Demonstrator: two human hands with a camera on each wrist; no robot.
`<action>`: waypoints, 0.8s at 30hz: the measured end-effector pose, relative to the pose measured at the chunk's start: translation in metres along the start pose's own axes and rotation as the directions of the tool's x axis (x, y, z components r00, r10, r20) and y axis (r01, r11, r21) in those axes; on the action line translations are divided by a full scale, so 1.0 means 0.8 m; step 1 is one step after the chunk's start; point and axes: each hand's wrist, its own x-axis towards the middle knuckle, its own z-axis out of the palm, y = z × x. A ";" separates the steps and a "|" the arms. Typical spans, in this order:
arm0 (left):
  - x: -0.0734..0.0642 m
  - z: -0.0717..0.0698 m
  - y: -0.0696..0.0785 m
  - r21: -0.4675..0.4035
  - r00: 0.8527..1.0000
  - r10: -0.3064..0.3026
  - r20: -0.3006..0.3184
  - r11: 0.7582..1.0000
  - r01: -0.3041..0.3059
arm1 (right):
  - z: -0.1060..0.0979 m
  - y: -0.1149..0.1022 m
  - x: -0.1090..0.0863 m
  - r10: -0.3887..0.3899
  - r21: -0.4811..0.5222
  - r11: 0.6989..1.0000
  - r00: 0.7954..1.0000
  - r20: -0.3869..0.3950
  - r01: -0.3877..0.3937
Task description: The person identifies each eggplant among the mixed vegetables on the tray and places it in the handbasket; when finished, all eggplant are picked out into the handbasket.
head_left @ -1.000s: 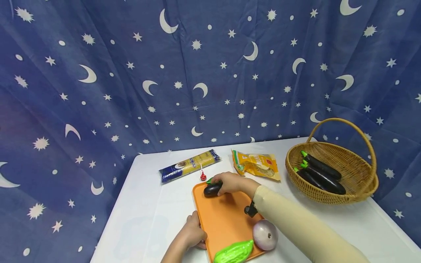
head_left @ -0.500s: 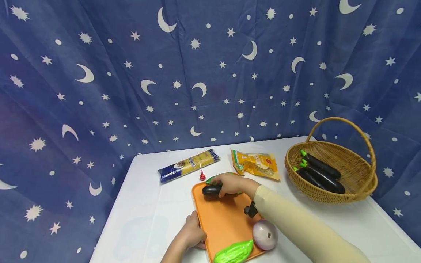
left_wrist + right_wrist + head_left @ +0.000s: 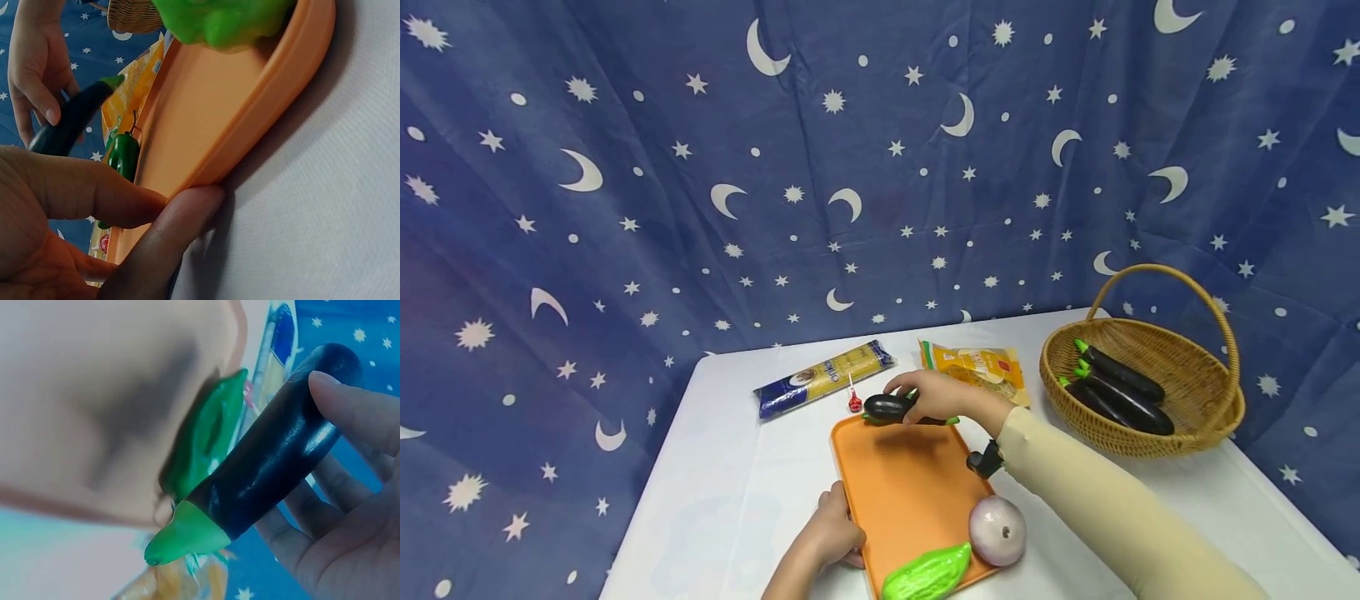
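Observation:
My right hand [image 3: 931,395] grips a dark eggplant [image 3: 886,407] with a green stem end, thumb on one side and fingers on the other. It holds the eggplant raised over the far end of the orange tray [image 3: 898,492], and a shadow falls on the tray below in the right wrist view. A green pepper [image 3: 206,434] lies at that far end, mostly covered by the hand and eggplant in the head view. My left hand [image 3: 835,529] pinches the tray's left rim between thumb and finger. A bumpy green bitter melon [image 3: 927,575] and a purple onion [image 3: 997,531] sit at the near end.
A wicker basket [image 3: 1183,367] with several eggplants [image 3: 1127,402] stands at the right, its tall handle upright. Behind the tray lie a spaghetti packet [image 3: 823,379], a red lollipop [image 3: 854,403] and an orange food bag [image 3: 988,371]. A starry blue curtain [image 3: 880,167] hangs behind the table.
My right hand has lifted the eggplant up from the tray's far end. The left hand keeps its hold on the rim, and the head view has shifted slightly.

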 end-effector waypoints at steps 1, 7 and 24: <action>0.000 0.000 0.000 -0.002 1.000 0.002 0.001 1.000 -0.002 | -0.005 0.000 -0.002 0.010 0.001 1.000 1.000 -0.006 -0.010; 0.001 0.001 -0.002 -0.022 1.000 0.019 0.003 1.000 -0.019 | -0.036 0.003 -0.019 0.037 0.050 0.998 0.999 -0.034 -0.035; -0.001 0.000 0.000 -0.022 1.000 0.022 0.006 1.000 -0.022 | -0.116 0.003 -0.073 0.032 -0.066 0.997 0.998 -0.058 -0.035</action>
